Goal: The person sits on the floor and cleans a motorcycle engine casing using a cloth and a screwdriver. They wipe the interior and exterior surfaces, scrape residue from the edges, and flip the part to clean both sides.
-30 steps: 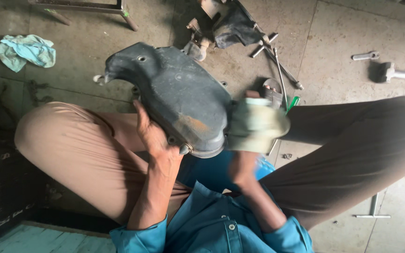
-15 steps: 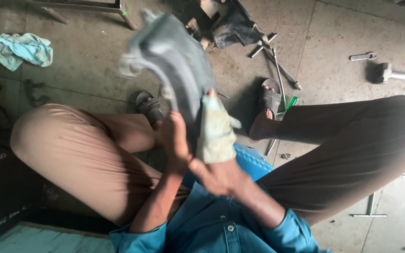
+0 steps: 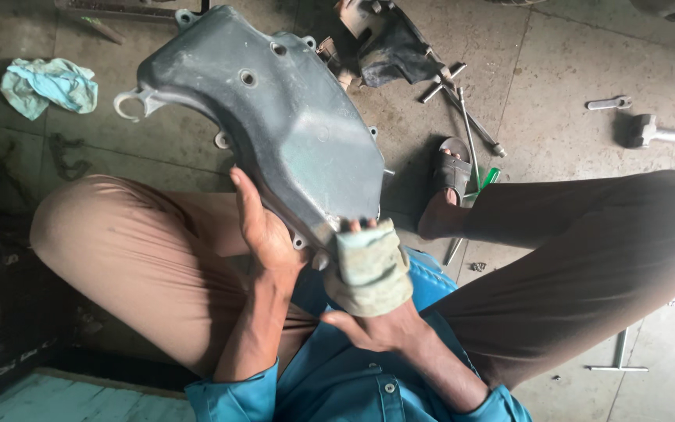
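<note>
Head view: the fingers [image 3: 248,205] of the left hand [image 3: 263,234] are held straight and close together, and they are pressed flat against the side of a big grey metal cover [image 3: 275,125]. The cover is held up in front of the body, above the lap, with its long end tipped up and away. The fingers [image 3: 357,225] of the right hand [image 3: 373,312] are curled around a folded greenish cloth [image 3: 369,266], and only the tips are seen over its top edge. The cloth is pushed against the low edge of the cover, so cover and cloth are touching.

A wiping step seems to be in hand: the cover is being held steady by one hand and rubbed with the cloth by the other. For the next move, a firm hold is likely needed from the left hand, so the heavy cover is not dropped, and the cloth may have to be slid along the edge.

Around the hands, brown trousers [image 3: 142,258] and a blue shirt [image 3: 337,383] are seen. Farther out on the floor [image 3: 572,62], a blue rag [image 3: 48,84], a sandal [image 3: 453,170], a hammer [image 3: 662,134] and some long metal tools [image 3: 470,117] are lying well apart from the cover.
</note>
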